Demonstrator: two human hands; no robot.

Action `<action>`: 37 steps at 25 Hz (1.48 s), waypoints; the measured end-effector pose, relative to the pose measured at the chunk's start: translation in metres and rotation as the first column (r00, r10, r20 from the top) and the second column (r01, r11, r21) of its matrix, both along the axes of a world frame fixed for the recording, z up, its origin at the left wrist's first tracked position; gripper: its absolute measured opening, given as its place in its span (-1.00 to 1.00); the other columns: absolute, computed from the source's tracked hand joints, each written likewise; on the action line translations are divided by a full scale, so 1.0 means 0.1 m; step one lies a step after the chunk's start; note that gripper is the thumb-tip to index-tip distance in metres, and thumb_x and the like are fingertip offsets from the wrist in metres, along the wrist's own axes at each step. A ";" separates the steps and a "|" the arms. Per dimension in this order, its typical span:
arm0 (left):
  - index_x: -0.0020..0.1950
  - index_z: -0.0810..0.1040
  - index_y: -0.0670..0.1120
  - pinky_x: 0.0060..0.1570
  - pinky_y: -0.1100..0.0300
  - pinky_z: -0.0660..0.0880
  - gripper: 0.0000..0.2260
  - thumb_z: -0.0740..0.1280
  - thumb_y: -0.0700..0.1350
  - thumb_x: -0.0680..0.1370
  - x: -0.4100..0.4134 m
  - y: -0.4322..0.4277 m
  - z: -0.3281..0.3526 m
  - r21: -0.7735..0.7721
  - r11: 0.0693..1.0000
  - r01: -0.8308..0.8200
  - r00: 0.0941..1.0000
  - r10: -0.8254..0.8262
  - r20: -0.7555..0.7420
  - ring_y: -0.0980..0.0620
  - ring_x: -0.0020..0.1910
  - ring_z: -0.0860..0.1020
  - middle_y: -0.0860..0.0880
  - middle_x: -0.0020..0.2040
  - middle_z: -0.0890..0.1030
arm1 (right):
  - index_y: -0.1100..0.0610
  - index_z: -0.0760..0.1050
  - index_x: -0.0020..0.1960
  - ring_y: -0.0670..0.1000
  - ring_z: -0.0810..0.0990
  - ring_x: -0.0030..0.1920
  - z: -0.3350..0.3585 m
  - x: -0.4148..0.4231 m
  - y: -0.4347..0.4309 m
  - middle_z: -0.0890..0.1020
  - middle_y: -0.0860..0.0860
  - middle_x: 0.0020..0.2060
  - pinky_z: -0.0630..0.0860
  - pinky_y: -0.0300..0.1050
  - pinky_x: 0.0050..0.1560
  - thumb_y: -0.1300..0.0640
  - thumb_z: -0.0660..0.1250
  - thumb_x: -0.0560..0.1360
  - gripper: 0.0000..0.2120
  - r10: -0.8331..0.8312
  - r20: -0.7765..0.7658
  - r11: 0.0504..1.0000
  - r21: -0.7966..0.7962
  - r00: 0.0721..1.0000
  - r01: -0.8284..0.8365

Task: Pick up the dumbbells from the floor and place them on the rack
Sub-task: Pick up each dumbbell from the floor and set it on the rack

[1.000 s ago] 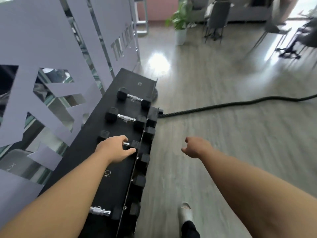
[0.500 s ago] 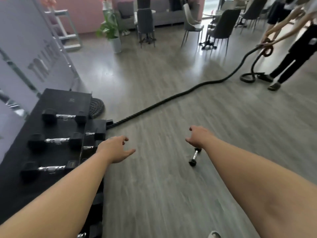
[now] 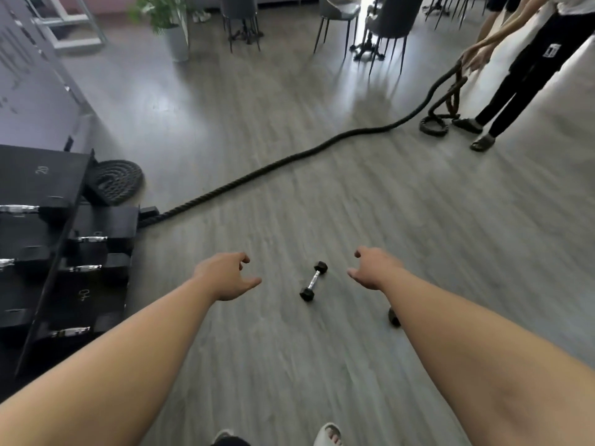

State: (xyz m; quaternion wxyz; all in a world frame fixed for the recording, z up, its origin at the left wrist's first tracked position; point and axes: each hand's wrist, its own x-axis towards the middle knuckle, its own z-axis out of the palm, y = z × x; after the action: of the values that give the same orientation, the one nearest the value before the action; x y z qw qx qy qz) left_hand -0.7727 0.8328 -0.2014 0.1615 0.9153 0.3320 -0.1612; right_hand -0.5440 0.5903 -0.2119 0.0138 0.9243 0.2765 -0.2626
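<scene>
A small black dumbbell (image 3: 313, 280) with a chrome handle lies on the grey wood floor between my two hands. A dark end of a second dumbbell (image 3: 393, 317) peeks out beside my right forearm, the rest hidden. My left hand (image 3: 225, 276) hovers left of the small dumbbell, fingers apart and holding nothing. My right hand (image 3: 373, 267) hovers to its right, also loose and holding nothing. The black rack (image 3: 42, 178) stands at the left edge with several dumbbells resting on its tiers.
A thick battle rope (image 3: 289, 160) runs from the rack's base across the floor to a person (image 3: 528, 69) at the far right who holds its end. A coiled rope (image 3: 114, 181) lies by the rack. Chairs and a potted plant (image 3: 167, 24) stand at the back.
My left hand let go of a dumbbell on the rack and swung away. My view turned right from the rack to the open floor, bringing the floor dumbbell between both hands.
</scene>
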 end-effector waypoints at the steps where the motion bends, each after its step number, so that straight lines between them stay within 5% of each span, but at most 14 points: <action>1: 0.41 0.43 0.11 0.14 0.04 0.50 -0.35 0.29 0.43 0.43 0.12 0.01 -0.04 -0.004 1.000 -0.008 1.000 0.008 0.004 0.04 0.25 0.53 0.15 0.25 0.59 | 0.00 0.38 0.49 0.15 0.56 0.33 -0.05 0.11 0.02 0.55 0.06 0.38 0.51 0.05 0.22 -0.21 0.28 0.57 -0.44 0.019 0.001 1.000 0.000 1.000 -0.019; 9: 0.39 0.44 0.12 0.13 0.04 0.51 -0.37 0.27 0.43 0.43 1.09 0.39 -0.85 -0.105 0.994 -0.043 0.999 0.043 0.001 0.05 0.25 0.53 0.16 0.25 0.59 | 0.01 0.37 0.49 0.13 0.56 0.29 -0.75 0.96 0.68 0.57 0.05 0.32 0.46 0.00 0.04 -0.17 0.28 0.57 -0.46 0.173 -0.081 0.978 -0.106 0.982 -0.181; 21: 0.37 0.45 0.14 0.11 0.05 0.51 -0.39 0.29 0.43 0.42 2.60 1.02 -2.31 -0.299 0.912 -0.282 0.958 0.252 -0.134 0.07 0.22 0.54 0.17 0.23 0.59 | 0.04 0.39 0.49 0.11 0.55 0.29 -2.19 2.68 2.04 0.56 0.06 0.34 0.53 0.00 0.13 -0.09 0.30 0.56 -0.46 0.267 -0.291 0.937 -0.144 0.919 -0.318; 28: 0.37 0.44 0.15 0.08 0.08 0.48 -0.41 0.28 0.41 0.44 3.00 1.01 -4.22 -0.306 0.817 -0.488 0.866 0.413 -0.281 0.05 0.25 0.53 0.16 0.27 0.56 | 0.02 0.44 0.40 0.15 0.58 0.20 -4.24 3.38 2.83 0.57 0.08 0.23 0.54 0.02 0.08 -0.10 0.31 0.55 -0.54 0.445 -0.408 0.796 -0.226 0.797 -0.561; 33: 0.44 0.34 0.09 -0.06 0.05 0.40 -0.37 0.26 0.39 0.47 3.11 0.96 -5.78 -0.250 0.845 -0.473 0.862 0.386 -0.328 -0.06 0.23 0.52 0.06 0.30 0.48 | 0.04 0.41 0.44 0.21 0.52 0.28 -5.79 3.58 3.07 0.52 0.13 0.29 0.54 0.08 0.18 -0.10 0.32 0.56 -0.51 0.499 -0.375 0.764 -0.236 0.781 -0.601; 37: 0.38 0.34 0.02 -0.02 -0.01 0.46 -0.37 0.27 0.40 0.48 3.20 0.68 -7.00 -0.246 0.773 -0.585 0.794 0.485 -0.366 -0.17 0.18 0.53 -0.04 0.25 0.47 | 0.02 0.39 0.44 0.27 0.48 0.30 -6.98 3.48 3.05 0.45 0.13 0.29 0.52 0.12 0.20 -0.12 0.34 0.57 -0.51 0.522 -0.376 0.751 -0.224 0.766 -0.621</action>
State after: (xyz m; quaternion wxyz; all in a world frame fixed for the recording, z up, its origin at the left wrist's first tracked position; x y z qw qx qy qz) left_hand -0.4528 0.9012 -0.9010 0.3106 0.7049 0.5668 -0.2922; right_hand -0.1958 0.8951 -0.9101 0.2110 0.7279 0.4987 -0.4207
